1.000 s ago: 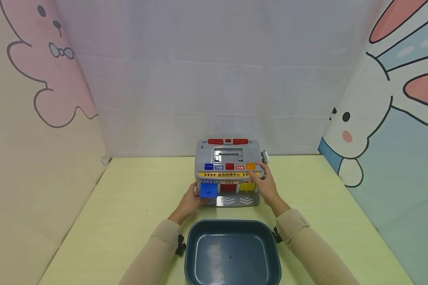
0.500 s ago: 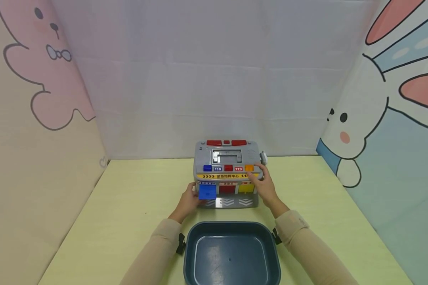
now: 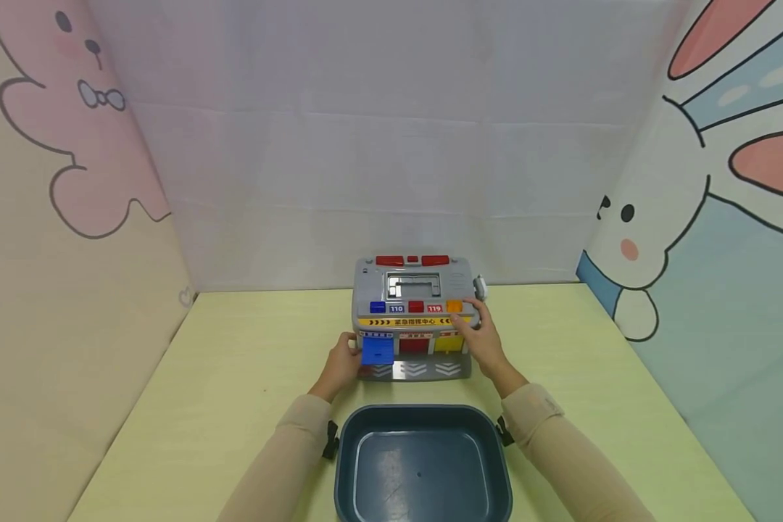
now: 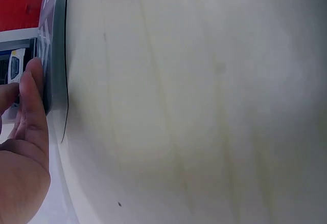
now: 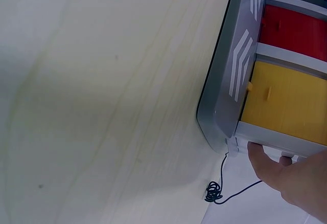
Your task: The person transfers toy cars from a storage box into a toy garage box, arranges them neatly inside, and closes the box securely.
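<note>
A grey toy emergency station (image 3: 415, 290) stands at the table's back, its blue door (image 3: 378, 351) swung up over the left bay. The red door (image 5: 294, 32) and yellow door (image 5: 283, 98) are closed. Inside the left bay sits a small white toy car (image 4: 16, 65), partly hidden. My left hand (image 3: 339, 366) is at that bay's opening, fingers mostly straight with their tips beside the car; firm contact cannot be made out. My right hand (image 3: 486, 341) holds the station's right end, the index finger by the orange button (image 3: 454, 306) and the thumb lower on the front.
A dark blue plastic tub (image 3: 423, 415) stands in front of the station, between the forearms. A coiled black cord (image 5: 213, 191) lies beside the station's right end. White fabric (image 3: 391, 145) rises behind the table, with printed side panels left and right.
My left hand has drawn back slightly leftward from the ramp beneath the blue door, and its fingers show less in front. The right hand keeps its hold. The head view has shifted slightly.
</note>
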`<control>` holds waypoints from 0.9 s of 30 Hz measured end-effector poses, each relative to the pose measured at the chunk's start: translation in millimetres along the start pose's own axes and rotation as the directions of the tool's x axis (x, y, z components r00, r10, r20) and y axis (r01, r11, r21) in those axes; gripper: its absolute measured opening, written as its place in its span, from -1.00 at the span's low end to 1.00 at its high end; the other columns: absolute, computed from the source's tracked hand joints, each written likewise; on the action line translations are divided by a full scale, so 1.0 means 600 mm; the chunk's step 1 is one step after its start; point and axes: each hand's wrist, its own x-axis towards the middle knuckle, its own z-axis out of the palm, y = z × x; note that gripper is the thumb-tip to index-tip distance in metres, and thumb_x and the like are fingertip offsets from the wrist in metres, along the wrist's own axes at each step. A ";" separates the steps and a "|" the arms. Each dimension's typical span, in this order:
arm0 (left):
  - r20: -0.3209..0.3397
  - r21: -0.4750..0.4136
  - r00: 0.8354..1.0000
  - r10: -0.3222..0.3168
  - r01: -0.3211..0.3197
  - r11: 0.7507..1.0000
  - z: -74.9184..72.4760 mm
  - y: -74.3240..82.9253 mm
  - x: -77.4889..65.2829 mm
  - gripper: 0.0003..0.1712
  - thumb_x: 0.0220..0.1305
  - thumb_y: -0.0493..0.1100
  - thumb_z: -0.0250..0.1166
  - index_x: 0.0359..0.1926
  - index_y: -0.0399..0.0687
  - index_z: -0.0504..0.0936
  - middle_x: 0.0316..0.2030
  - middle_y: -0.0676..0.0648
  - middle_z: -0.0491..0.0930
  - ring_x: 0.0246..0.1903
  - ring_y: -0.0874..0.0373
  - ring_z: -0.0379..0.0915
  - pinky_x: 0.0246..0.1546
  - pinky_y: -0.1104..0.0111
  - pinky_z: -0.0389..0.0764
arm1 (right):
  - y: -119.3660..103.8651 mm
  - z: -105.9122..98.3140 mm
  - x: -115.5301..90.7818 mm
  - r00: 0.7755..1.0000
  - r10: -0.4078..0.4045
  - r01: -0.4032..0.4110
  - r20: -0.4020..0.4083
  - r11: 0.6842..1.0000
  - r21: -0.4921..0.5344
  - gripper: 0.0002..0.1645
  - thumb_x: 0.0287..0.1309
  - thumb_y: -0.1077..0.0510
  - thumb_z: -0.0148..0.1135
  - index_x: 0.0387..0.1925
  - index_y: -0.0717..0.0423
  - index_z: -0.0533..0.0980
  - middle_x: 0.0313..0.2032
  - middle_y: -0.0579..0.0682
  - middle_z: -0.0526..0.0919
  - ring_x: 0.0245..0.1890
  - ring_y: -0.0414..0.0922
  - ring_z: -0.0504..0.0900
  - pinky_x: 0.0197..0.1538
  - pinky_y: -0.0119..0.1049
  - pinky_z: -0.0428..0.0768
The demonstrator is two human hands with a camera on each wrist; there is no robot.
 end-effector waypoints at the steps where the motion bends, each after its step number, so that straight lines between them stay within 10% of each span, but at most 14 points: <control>1: -0.001 -0.005 1.000 -0.003 0.003 1.000 0.000 0.000 0.000 -0.58 0.39 -0.30 0.15 0.19 -0.32 0.26 -0.20 -0.31 0.65 -0.48 0.03 0.65 -0.33 0.18 0.64 | 0.000 0.000 0.000 1.000 -0.002 0.002 0.003 1.000 0.003 -0.34 0.39 0.11 0.15 0.39 0.11 0.14 0.13 0.27 0.38 -0.08 0.07 0.46 0.16 0.17 0.37; 27: -0.066 0.030 0.997 0.037 -0.035 0.999 -0.025 0.003 -0.029 -0.66 0.33 -0.22 0.23 0.07 -0.26 0.48 -0.31 -0.12 0.60 -0.41 0.11 0.56 -0.45 0.31 0.58 | 0.060 -0.011 0.048 1.000 0.003 -0.003 0.003 1.000 0.023 -0.30 0.35 0.03 0.19 0.40 0.04 0.14 0.14 0.22 0.39 -0.10 0.04 0.47 0.13 0.15 0.39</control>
